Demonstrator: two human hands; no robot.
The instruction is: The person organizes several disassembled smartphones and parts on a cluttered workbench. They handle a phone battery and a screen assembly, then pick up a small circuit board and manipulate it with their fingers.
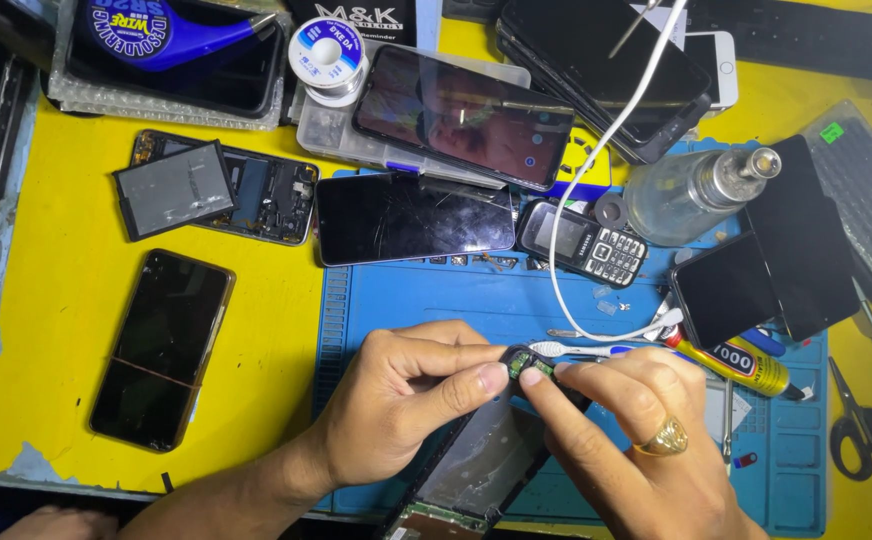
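2 hands (411,395) (636,430) meet, fingers (486,378) apparently clamped on a small green-and-black part (524,362) between thumbs.

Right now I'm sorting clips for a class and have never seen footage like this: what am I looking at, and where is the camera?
The one picture comes from a camera worn on a person's head, looking down at their own two bare hands over a blue rubber work mat on a yellow table top. The left hand and the right hand, which wears a gold ring, pinch a small black part with a green board between their fingers. Under them lies an opened phone body. Around it lie several dark smartphones, a small black keypad phone, a clear glass spray bottle, a white cable, a yellow glue tube and black scissors.
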